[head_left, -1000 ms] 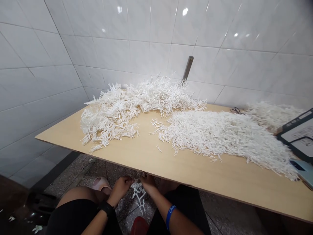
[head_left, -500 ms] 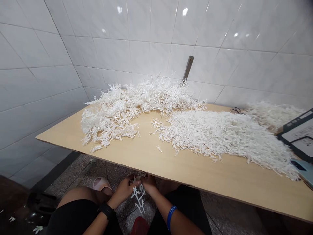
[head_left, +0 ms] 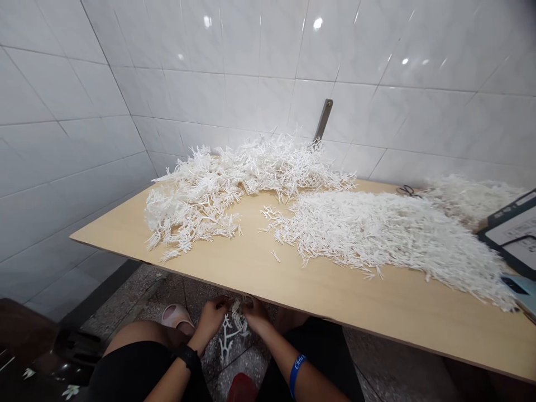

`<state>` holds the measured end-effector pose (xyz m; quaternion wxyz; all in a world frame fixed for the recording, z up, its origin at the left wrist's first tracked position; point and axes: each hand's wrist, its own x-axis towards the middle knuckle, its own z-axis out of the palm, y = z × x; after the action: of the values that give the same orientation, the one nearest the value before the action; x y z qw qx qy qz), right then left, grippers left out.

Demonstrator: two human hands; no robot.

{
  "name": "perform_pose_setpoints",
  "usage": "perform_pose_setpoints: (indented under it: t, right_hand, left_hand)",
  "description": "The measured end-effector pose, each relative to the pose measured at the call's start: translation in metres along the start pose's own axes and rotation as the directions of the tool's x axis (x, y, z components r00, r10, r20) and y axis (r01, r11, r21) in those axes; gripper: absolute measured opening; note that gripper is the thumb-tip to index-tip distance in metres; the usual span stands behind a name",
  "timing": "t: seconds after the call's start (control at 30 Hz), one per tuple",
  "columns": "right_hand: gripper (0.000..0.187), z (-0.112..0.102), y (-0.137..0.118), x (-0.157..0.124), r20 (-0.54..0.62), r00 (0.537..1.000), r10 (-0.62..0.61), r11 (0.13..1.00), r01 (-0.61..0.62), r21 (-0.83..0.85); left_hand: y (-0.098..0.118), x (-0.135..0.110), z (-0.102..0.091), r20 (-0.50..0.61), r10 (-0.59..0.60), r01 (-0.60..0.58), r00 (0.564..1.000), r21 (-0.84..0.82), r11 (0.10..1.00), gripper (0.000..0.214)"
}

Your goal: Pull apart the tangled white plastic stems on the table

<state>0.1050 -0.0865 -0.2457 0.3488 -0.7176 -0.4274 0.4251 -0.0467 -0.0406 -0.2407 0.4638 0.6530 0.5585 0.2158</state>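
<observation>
Below the front edge of the wooden table [head_left: 318, 296], both my hands work on a white branched plastic piece [head_left: 229, 334]. My left hand [head_left: 212, 317] is closed on its left side and wears a black watch at the wrist. My right hand [head_left: 255, 315] pinches its top right, with a blue band on that wrist. The piece hangs down between my knees. On the table lie a heap of white branched pieces [head_left: 218, 187] at the left and a wide pile of small white sticks [head_left: 385, 234] at the right.
White tiled walls close in the left and back. A metal bracket [head_left: 322, 120] leans on the back wall. Scissors [head_left: 405, 190] lie near the back edge. A dark-framed device [head_left: 513, 231] and a light blue phone [head_left: 521, 290] sit at the right. A pink slipper [head_left: 176, 315] is on the floor.
My hands have stayed under the table edge, and the white piece has turned and shifted a little left between them. The view has drifted slightly.
</observation>
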Motion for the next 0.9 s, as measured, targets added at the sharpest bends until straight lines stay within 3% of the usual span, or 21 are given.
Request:
perform_pose_setpoints:
  t: [0.07, 0.13, 0.17, 0.2, 0.3, 0.37, 0.43, 0.5, 0.53, 0.63, 0.77, 0.9]
  right_hand:
    - [0.04, -0.01, -0.005, -0.025, 0.009, 0.999, -0.033, 0.999, 0.033, -0.041]
    - [0.042, -0.027, -0.01, -0.061, 0.127, 0.979, -0.16, 0.977, 0.176, -0.122]
    - [0.039, -0.039, -0.013, -0.079, 0.191, 0.955, -0.227, 0.956, 0.256, -0.143]
    - [0.037, -0.054, -0.019, -0.095, 0.336, 0.892, -0.302, 0.919, 0.366, -0.146]
    - [0.029, -0.107, -0.064, -0.115, 0.423, 0.83, -0.363, 0.877, 0.458, -0.147]
    - [0.029, -0.14, -0.12, -0.094, 0.408, 0.801, -0.438, 0.817, 0.544, -0.19]
    - [0.031, -0.164, -0.183, -0.053, 0.209, 0.832, -0.514, 0.724, 0.552, -0.415]
    - [0.028, -0.176, -0.235, -0.008, 0.046, 0.884, -0.464, 0.591, 0.348, -0.728]
    - [0.024, -0.179, -0.253, 0.011, 0.003, 0.9, -0.436, 0.563, 0.275, -0.779]
    - [0.013, -0.173, -0.273, 0.048, -0.022, 0.937, -0.349, 0.512, 0.171, -0.842]
    - [0.019, -0.165, -0.271, 0.061, 0.009, 0.963, -0.271, 0.471, 0.141, -0.871]
    - [0.017, -0.191, -0.307, 0.068, 0.046, 0.941, -0.336, 0.48, 0.213, -0.851]
  left_hand:
    - [-0.002, 0.002, -0.002, -0.048, -0.013, 0.013, 0.999, -0.014, 1.0, 0.041]
    - [-0.004, 0.003, -0.005, -0.081, -0.039, 0.037, 0.996, -0.029, 0.999, 0.04]
    - [-0.005, 0.004, -0.006, -0.088, -0.053, 0.05, 0.995, -0.03, 0.998, 0.038]
    - [-0.005, 0.005, -0.007, -0.092, -0.061, 0.059, 0.994, -0.027, 0.998, 0.036]
    - [-0.005, 0.007, -0.006, -0.108, -0.053, 0.05, 0.993, -0.03, 0.998, 0.033]
    - [-0.004, 0.008, -0.003, -0.102, -0.046, 0.043, 0.994, -0.036, 0.998, 0.031]
    - [-0.004, 0.009, -0.002, -0.095, -0.054, 0.051, 0.994, -0.036, 0.998, 0.028]
    - [-0.004, 0.009, -0.003, -0.105, -0.063, 0.059, 0.993, -0.037, 0.998, 0.026]
    - [-0.005, 0.009, -0.005, -0.113, -0.065, 0.06, 0.991, -0.042, 0.997, 0.026]
    - [-0.011, 0.009, -0.011, -0.143, -0.079, 0.07, 0.987, -0.069, 0.995, 0.029]
    - [-0.021, 0.007, -0.016, -0.181, -0.105, 0.08, 0.978, -0.141, 0.987, 0.034]
    - [-0.018, 0.004, -0.019, -0.139, -0.141, 0.113, 0.98, -0.194, 0.975, 0.041]
